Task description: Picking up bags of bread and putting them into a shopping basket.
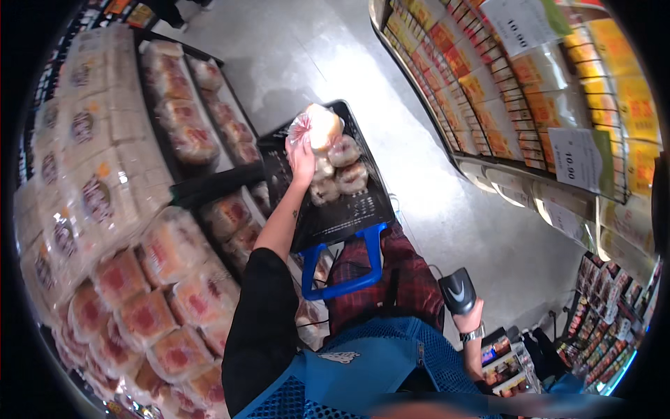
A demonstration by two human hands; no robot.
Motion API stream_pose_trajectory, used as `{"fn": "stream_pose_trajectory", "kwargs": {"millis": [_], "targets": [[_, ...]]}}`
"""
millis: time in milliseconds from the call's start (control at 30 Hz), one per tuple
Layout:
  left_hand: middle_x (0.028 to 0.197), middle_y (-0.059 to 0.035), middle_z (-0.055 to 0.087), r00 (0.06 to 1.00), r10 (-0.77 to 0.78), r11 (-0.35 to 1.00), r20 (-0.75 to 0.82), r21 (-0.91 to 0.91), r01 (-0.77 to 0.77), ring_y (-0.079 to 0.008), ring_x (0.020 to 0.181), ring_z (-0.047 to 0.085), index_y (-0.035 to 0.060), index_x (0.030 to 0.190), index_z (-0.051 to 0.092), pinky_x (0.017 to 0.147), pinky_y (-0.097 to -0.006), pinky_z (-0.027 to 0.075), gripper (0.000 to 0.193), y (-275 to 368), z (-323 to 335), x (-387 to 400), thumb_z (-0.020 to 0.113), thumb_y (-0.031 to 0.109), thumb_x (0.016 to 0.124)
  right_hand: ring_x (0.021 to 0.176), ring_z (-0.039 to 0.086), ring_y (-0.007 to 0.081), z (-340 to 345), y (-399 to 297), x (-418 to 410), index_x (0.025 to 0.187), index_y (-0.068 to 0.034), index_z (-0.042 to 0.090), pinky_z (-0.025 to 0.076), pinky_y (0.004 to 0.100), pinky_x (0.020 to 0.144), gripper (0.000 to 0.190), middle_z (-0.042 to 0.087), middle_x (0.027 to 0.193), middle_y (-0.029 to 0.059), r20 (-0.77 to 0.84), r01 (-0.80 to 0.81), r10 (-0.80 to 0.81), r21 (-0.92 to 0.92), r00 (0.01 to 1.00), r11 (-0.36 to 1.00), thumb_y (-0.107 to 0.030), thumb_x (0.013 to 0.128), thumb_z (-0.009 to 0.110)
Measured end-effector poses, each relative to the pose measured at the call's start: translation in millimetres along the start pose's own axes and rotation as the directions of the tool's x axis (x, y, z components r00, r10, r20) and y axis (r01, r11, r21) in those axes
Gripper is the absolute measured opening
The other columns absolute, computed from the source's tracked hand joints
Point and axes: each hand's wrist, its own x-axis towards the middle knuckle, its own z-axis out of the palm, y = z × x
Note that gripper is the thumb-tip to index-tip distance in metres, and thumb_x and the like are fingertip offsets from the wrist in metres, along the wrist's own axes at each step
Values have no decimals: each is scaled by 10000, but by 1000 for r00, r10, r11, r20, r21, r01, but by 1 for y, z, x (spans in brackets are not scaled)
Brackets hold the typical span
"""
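My left hand holds a bread loaf in a clear plastic bag over the far end of a black plastic basket. Below that loaf, several smaller wrapped buns lie in the basket. A blue handle sticks out at the basket's near end, above my legs. My right hand grips a black handheld barcode scanner at my right side, away from the basket.
On the left, a display holds bagged bread loaves and packs in printed plastic. Wire shelves with orange and yellow packages and price tags stand on the right. A grey floor runs between them. A person's feet show at the top.
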Motion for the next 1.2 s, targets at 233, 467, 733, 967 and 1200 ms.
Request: {"fn": "stream_pose_trajectory", "kwargs": {"millis": [233, 467, 733, 967, 1200], "targets": [[752, -262, 662, 847, -422, 906, 323, 165, 388, -430, 718, 663, -83, 978, 660, 710, -482, 506, 446, -64, 125, -8, 486, 327, 985, 691, 690, 332, 58, 27, -10, 855, 10, 641, 513, 381, 601, 214, 660, 744, 193, 146, -251, 244, 29, 959, 968, -90, 695, 743], [954, -250, 686, 978, -140, 973, 157, -162, 165, -302, 874, 692, -11, 1123, 673, 796, -376, 498, 306, -128, 151, -33, 517, 150, 915, 789, 690, 272, 82, 57, 0, 1024, 1, 611, 528, 364, 706, 342, 689, 876, 132, 290, -127, 131, -32, 948, 991, -47, 717, 753], [1028, -305, 634, 839, -308, 940, 448, 8, 341, -453, 982, 613, 98, 1308, 562, 855, -476, 495, 385, -167, 216, 9, 460, 167, 943, 765, 679, 300, 94, 58, -1, 980, 11, 651, 520, 383, 681, 330, 687, 863, 150, 91, -206, 206, -9, 974, 978, -40, 675, 767], [1150, -225, 645, 674, -366, 852, 641, 522, -34, -373, 1063, 629, 69, 1087, 677, 943, -487, 473, 313, -193, 244, 37, 490, 234, 898, 730, 700, 205, 105, 38, 29, 939, 12, 683, 535, 340, 647, 240, 718, 838, 148, 149, -367, 360, 23, 921, 930, -58, 717, 740], [1281, -246, 557, 742, -321, 868, 589, 497, -19, -369, 1076, 624, 52, 1165, 659, 922, -472, 490, 357, -183, 262, 40, 500, 211, 887, 740, 701, 276, 106, 38, 36, 944, -37, 679, 536, 348, 628, 249, 701, 828, 130, 223, -191, 221, -150, 949, 970, -81, 705, 734]]}}
